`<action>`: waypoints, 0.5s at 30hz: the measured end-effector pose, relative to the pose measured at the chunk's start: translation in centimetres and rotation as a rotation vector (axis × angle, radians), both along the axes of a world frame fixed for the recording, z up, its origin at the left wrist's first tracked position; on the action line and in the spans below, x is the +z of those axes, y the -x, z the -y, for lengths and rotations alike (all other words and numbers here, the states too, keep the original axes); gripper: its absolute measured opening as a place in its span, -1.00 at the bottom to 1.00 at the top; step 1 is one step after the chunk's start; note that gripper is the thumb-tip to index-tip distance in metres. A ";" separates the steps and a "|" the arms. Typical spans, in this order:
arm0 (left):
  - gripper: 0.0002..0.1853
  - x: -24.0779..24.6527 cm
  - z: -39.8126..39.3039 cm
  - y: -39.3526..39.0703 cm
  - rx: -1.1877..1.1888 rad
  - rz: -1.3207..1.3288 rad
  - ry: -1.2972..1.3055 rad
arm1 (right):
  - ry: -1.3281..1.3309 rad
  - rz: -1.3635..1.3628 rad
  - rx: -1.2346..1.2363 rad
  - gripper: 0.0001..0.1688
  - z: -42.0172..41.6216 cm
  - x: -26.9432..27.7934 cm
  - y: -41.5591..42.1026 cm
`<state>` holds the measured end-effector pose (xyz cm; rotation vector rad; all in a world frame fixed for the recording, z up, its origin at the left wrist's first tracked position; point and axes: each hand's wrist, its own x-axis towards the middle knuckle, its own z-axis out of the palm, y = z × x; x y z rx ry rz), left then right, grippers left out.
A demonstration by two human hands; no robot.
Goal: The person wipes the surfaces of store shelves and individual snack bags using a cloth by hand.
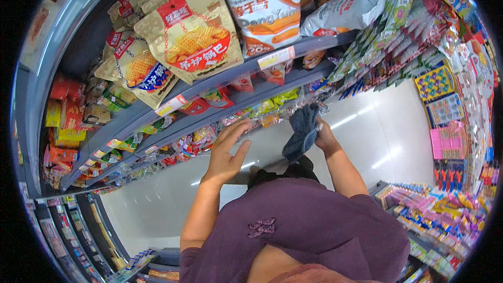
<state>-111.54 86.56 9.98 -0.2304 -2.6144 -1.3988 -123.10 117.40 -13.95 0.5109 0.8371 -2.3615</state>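
A dark blue-grey cloth (301,131) hangs bunched from my right hand (325,134), whose fingers grip its right edge. It dangles in front of the lower shelf edge, above the floor. My left hand (228,153) is raised with thumb and fingers apart, holding nothing, near small wrapped sweets on the lowest shelf. Beyond it, on the upper shelf, stand a beige snack bag with a red label (196,35) and a white and orange snack bag (267,11). A silver-white snack bag (344,11) lies tilted to their right.
The grey shelf edge (235,71) runs across in front of me. Hanging snack packets (377,43) jut out at the right. Beyond the pale tiled floor (377,125) hang toy packs (448,137). A display of small packets (440,220) stands at lower right, and more shelves (74,236) at lower left.
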 end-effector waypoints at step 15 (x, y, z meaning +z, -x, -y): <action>0.22 7.2 -18.9 24.1 0.181 -0.409 0.016 | 0.134 0.100 0.349 -0.47 -16.2 1.4 3.1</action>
